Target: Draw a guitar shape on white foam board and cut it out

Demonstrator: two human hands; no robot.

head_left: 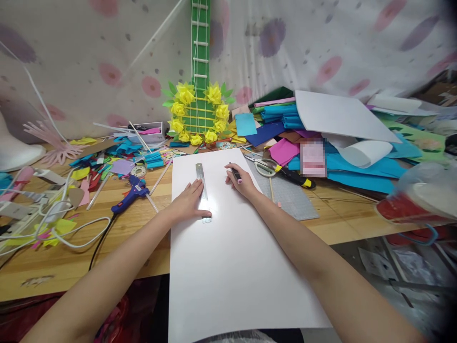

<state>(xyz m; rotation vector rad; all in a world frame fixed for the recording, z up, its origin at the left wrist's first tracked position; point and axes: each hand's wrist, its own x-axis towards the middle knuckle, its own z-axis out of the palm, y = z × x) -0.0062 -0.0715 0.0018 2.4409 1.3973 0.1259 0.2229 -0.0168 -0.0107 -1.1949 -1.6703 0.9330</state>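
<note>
Left hand (187,202) flat on ruler (204,194); right hand (246,184) holding marker (235,175).

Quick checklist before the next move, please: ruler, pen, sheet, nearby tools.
1. Ruler under the left hand: ok, fingers and thumb rest on it.
2. Pen in the right hand: ok, gripped.
3. Pen uncapped: cannot tell, its tip isn't clear.
4. Sheet fully on the table: not ok, its near end extends past the front edge.
5. Glue gun off the sheet: ok, it lies to the left.
</note>
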